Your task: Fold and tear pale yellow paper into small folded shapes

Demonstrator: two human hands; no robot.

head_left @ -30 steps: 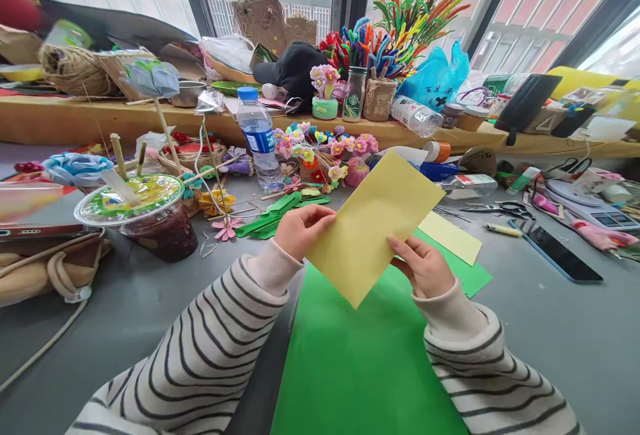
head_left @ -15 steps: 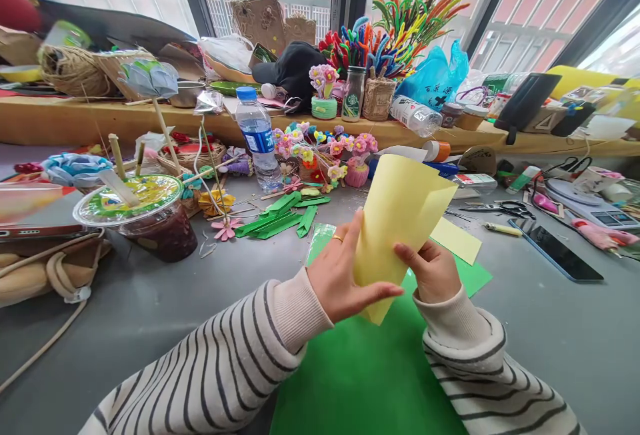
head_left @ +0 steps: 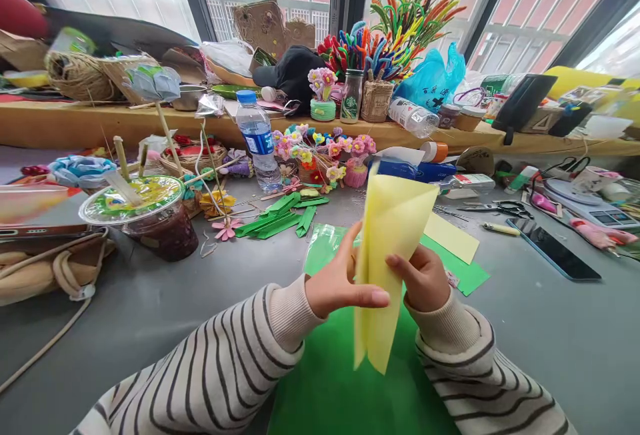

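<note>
A yellow paper [head_left: 400, 222], curled over on itself, is held upright above a green sheet [head_left: 350, 382] on the grey table. My right hand [head_left: 425, 278] pinches its right side, thumb in front. At the paper's left edge is my left hand [head_left: 340, 282], its thumb stretched across the front and its fingers partly behind; the thumb and fingers are apart. Behind my right hand lie a flat pale yellow piece [head_left: 453, 238] and a smaller green piece [head_left: 473, 277]. Folded green strips [head_left: 275, 215] lie to the left of the paper.
A lidded drink cup [head_left: 160, 228] and a water bottle [head_left: 257, 142] stand at the left. Scissors [head_left: 505, 207], a phone [head_left: 557, 252] and a scale [head_left: 590, 202] are at the right. Crafted flowers [head_left: 325, 148] and a crowded wooden ledge [head_left: 200, 127] run along the back.
The yellow paper has turned and come down a little, and its curled edge now shows at the left. Both hands have shifted slightly left with it.
</note>
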